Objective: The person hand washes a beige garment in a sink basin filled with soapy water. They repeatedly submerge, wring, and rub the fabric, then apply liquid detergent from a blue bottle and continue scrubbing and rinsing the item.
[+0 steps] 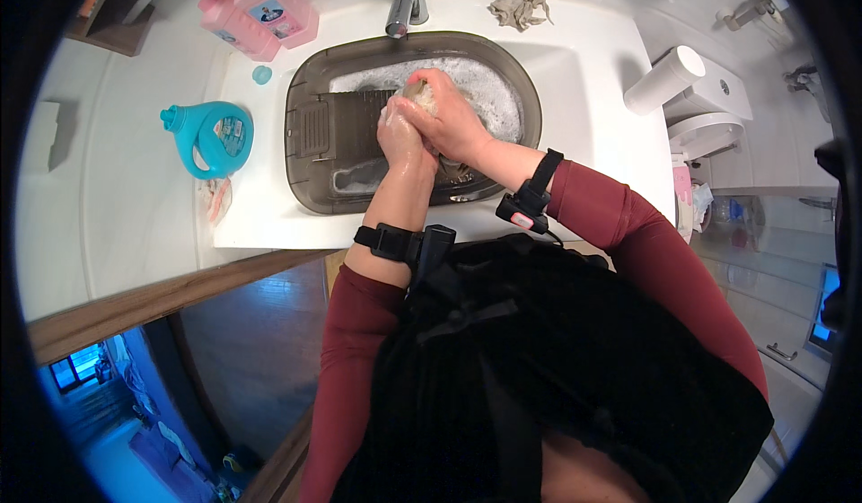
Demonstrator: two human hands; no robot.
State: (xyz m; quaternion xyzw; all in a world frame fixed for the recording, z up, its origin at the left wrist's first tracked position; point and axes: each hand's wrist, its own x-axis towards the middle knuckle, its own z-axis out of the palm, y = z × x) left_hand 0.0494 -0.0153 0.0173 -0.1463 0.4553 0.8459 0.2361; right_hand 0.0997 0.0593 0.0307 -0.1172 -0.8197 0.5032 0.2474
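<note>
My left hand (401, 138) and my right hand (454, 120) are pressed together around a wet, pale, soapy cloth (424, 97). Most of the cloth is hidden by my fingers and palms. Both hands are over a dark translucent plastic washbasin (528, 92) with a ribbed washboard (357, 122) on its left side. White suds (495, 92) float on the water along the basin's far and right sides. The basin stands in a white sink (569, 92), and a chrome faucet (402, 11) rises behind it.
Left of the basin are a teal detergent bottle (219, 140) and a small teal cap (262, 75). Two pink jugs (279, 4) stand at the back left. A crumpled greyish cloth (518, 6) lies behind the sink. A white cylinder (663, 80) stands on the right, near a toilet (707, 132).
</note>
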